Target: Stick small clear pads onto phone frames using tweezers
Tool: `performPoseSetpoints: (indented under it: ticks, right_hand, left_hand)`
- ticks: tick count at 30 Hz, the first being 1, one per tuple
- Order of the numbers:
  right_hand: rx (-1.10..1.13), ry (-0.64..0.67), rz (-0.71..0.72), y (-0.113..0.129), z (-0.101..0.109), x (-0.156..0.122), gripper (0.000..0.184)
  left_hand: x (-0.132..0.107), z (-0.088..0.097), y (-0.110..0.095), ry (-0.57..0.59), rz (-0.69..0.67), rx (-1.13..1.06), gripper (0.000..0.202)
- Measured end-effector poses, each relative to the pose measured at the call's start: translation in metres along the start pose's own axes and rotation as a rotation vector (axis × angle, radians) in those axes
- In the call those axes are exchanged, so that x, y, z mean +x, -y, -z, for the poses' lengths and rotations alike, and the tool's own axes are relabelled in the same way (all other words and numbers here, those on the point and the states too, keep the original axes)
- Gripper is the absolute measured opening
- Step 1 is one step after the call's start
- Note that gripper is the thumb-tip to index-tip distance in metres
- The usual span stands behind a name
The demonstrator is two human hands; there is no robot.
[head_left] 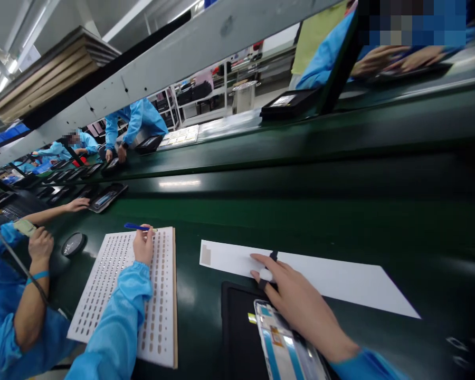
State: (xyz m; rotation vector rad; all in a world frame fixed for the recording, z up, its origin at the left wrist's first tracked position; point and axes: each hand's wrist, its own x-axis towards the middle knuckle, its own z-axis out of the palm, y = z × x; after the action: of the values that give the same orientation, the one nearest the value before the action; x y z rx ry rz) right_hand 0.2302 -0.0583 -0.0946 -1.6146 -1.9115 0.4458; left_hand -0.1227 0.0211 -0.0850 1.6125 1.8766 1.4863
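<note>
My left hand [143,248] is closed around a blue pen-like tool [132,226] with a pale end, over the top of a white sheet with rows of small brown pieces [158,295]. My right hand [301,301] has its fingers apart, with black bands on two of them. It reaches over a long white paper strip [340,277]. A small white thing [266,274] shows between thumb and forefinger; whether it is gripped I cannot tell. Partly under that hand lies an open device frame [277,338] with blue strips, on a black tray [237,332].
At left a co-worker's hand [41,245] holds a pale object, the other touching a black tray with a device [107,198]. A round dark dish [73,244] sits beside the sheet. Beyond the green bench [206,216], a grey beam [174,63] crosses above; other people work there.
</note>
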Motion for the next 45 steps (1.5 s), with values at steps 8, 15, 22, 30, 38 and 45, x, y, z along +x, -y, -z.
performPoseSetpoints:
  ticks: [8, 15, 22, 30, 38, 45]
  right_hand:
    - [0.452, -0.269, -0.077, 0.009, 0.025, -0.044, 0.029]
    - [0.731, -0.259, -0.206, 0.033, 0.031, -0.076, 0.022]
    - [0.825, -0.191, -0.269, 0.039, 0.029, -0.079, 0.023]
    - [0.794, -0.159, -0.267, 0.044, 0.031, -0.08, 0.02]
    - [0.753, -0.193, -0.283, 0.039, 0.021, -0.084, 0.021]
    - [0.839, -0.229, -0.252, 0.043, 0.026, -0.083, 0.013]
  left_hand:
    - [-0.031, -0.006, -0.058, 0.039, -0.007, -0.192, 0.04]
    - [-0.138, -0.052, -0.142, 0.526, -0.03, -0.46, 0.023]
    - [-0.155, -0.066, -0.138, 0.529, -0.305, -0.492, 0.007]
    - [-0.156, -0.066, -0.14, 0.559, -0.501, -0.522, 0.008]
    - [-0.158, -0.066, -0.139, 0.582, -0.532, -0.519, 0.012]
    - [-0.16, -0.066, -0.142, 0.61, -0.373, -0.587, 0.009]
